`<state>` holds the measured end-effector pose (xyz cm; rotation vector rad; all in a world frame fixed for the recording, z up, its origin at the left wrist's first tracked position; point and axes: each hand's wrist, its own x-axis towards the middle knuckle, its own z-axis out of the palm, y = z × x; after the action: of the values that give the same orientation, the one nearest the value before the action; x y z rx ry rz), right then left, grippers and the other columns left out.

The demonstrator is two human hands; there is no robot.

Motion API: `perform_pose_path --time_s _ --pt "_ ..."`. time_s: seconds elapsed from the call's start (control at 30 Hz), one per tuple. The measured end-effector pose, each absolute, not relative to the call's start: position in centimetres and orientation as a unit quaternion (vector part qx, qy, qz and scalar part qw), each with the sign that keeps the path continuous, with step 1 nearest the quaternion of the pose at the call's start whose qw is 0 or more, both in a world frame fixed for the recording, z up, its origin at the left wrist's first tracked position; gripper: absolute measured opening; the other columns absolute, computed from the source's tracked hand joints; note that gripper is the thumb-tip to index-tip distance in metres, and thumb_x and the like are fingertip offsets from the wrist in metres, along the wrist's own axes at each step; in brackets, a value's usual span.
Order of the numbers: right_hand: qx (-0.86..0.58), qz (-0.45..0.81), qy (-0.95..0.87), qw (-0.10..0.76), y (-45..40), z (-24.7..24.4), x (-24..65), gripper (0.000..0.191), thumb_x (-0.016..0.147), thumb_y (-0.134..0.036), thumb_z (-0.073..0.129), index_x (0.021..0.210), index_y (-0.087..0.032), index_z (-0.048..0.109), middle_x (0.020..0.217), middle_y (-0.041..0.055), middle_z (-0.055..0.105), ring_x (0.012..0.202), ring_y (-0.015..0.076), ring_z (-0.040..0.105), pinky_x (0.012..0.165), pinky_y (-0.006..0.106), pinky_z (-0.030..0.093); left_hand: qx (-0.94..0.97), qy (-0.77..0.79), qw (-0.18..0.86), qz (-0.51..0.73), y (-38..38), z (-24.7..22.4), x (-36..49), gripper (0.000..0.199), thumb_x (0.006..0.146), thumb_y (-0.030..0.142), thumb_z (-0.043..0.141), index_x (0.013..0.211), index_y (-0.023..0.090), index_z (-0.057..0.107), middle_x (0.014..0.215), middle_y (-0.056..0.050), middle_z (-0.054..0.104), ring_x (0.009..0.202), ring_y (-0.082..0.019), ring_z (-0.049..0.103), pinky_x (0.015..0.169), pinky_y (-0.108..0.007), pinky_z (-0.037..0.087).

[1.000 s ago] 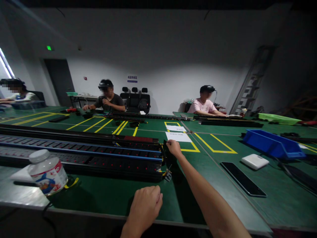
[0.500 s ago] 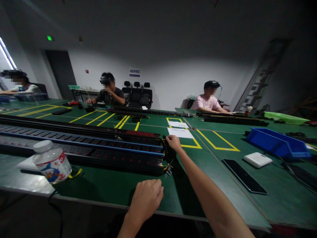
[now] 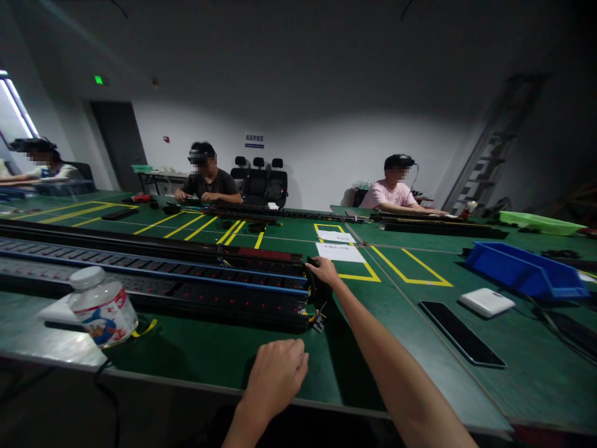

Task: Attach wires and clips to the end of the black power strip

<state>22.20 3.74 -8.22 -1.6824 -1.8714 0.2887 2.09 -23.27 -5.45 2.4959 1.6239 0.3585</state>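
Observation:
Long black strips (image 3: 242,303) with rows of small red dots and blue edging lie across the left half of the green table. My right hand (image 3: 325,271) is closed at their right end, its fingertips pinching a small dark piece whose kind I cannot make out. Just below it, loose wires (image 3: 311,317) and a small grey metal bit (image 3: 318,323) stick out from the nearest strip's end. My left hand (image 3: 277,376) rests near the table's front edge, fingers curled in a loose fist, apart from the strips; nothing shows in it.
A clear plastic jar (image 3: 103,314) with a white lid stands front left. On the right are a phone (image 3: 461,333), a white box (image 3: 487,302) and a blue bin (image 3: 522,270). Paper sheets (image 3: 339,251) lie beyond my right hand. Several people sit across the table.
My right hand has shifted slightly left and down against the strips' end. My left hand stays put. A person opposite has lowered a hand from the face to the table.

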Motion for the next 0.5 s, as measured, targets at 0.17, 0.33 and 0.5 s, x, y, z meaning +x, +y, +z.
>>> perform_pose_path --time_s 0.17,0.33,0.5 --pt "-0.623 0.076 -0.717 0.303 4.26 -8.73 21.91 0.029 0.086 -0.035 0.067 0.110 -0.019 0.072 0.103 0.0096 0.075 0.097 0.0247 0.069 0.080 0.029 0.049 0.829 0.542 0.068 0.120 -23.32 -5.24 2.15 0.021 0.097 0.028 0.043 0.082 0.022 0.057 0.081 -0.001 0.067 0.076 -0.018 0.063 0.061 -0.029 0.031" --pt "-0.610 0.042 -0.728 0.310 4.24 -8.88 21.47 0.015 0.085 -0.029 0.068 0.097 -0.020 0.072 0.095 0.0079 0.075 0.090 0.0231 0.068 0.075 0.027 0.046 0.827 0.546 0.071 0.114 -23.41 -4.98 2.18 0.021 0.097 0.029 0.044 0.083 0.022 0.058 0.082 -0.002 0.068 0.078 -0.018 0.064 0.062 -0.029 0.032" --pt "-0.614 0.051 -0.716 0.327 3.80 -8.94 21.19 0.013 0.086 -0.028 0.067 0.096 -0.019 0.070 0.094 0.0080 0.075 0.089 0.0221 0.067 0.073 0.026 0.044 0.827 0.548 0.061 0.114 -23.52 -5.03 2.14 0.019 0.097 0.028 0.046 0.084 0.022 0.058 0.082 -0.001 0.069 0.078 -0.018 0.065 0.062 -0.029 0.033"
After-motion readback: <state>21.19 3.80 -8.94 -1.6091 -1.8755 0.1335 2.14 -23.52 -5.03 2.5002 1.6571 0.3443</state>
